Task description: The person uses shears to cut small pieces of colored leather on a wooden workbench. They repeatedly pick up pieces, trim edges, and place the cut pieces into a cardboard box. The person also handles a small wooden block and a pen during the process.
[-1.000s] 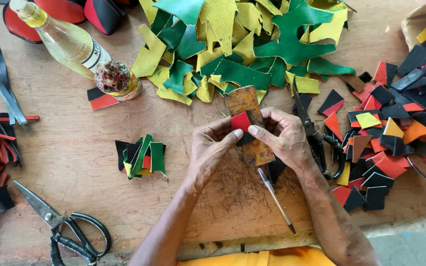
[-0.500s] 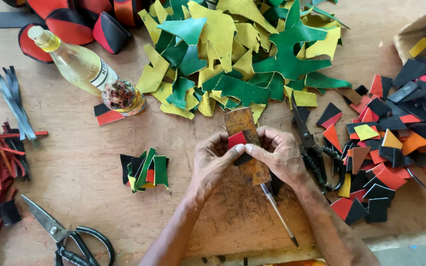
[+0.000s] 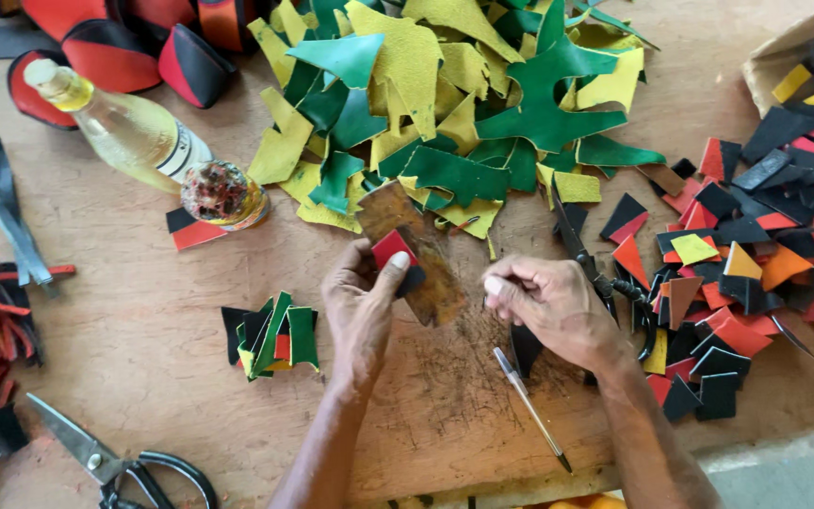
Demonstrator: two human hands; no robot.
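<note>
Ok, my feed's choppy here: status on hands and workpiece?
Left hand pinching red-and-black piece against brown template. Right hand off it, closed, empty as far as visible. Pen lying nearby.

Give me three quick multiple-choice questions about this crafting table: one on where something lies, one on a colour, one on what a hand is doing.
1. Where do the large scissors lie?
A. bottom left of the wooden table
B. on the green and yellow scrap pile
C. under the bottle

2. What colours is the small piece pinched in the left hand?
A. yellow and green
B. red and black
C. all orange

3. What is the right hand doing?
A. writing with the pen
B. cutting with scissors
C. resting closed, holding no tool

Answers: 1 A, the scissors sit at the lower left edge, blades pointing up-left. 2 B, the thumb presses a red-and-black piece against a brown leather slab. 3 C, the pen lies loose on the table below that hand.
</note>
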